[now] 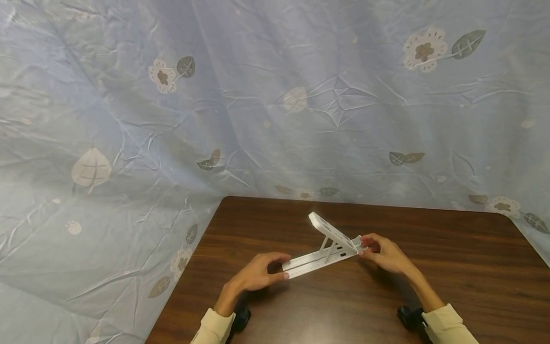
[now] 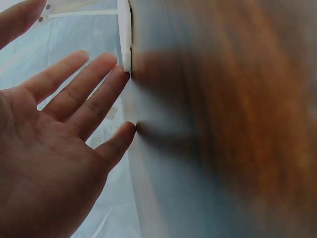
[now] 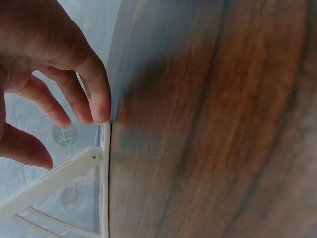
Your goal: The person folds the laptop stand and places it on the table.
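A white folding stand (image 1: 307, 263) sits on the table, its slotted base flat and its upper plate (image 1: 331, 230) tilted up on two thin struts. At the left end of the base is my left hand (image 1: 258, 272). Its fingers are fairly straight, and in the left wrist view a fingertip touches the end of the base (image 2: 125, 39). My right hand (image 1: 386, 253) is at the hinged end, fingers gently bent. In the right wrist view fingertips rest against the base's end (image 3: 105, 163), while the thumb stays apart from them near the tilted plate (image 3: 54, 183).
The brown wood-grain table (image 1: 464, 267) has rounded far corners. A pale blue cloth (image 1: 266, 114) with flowers and leaves hangs behind it and along the left side. Black wrist devices (image 1: 242, 319) are worn by the cream sleeves (image 1: 215, 327).
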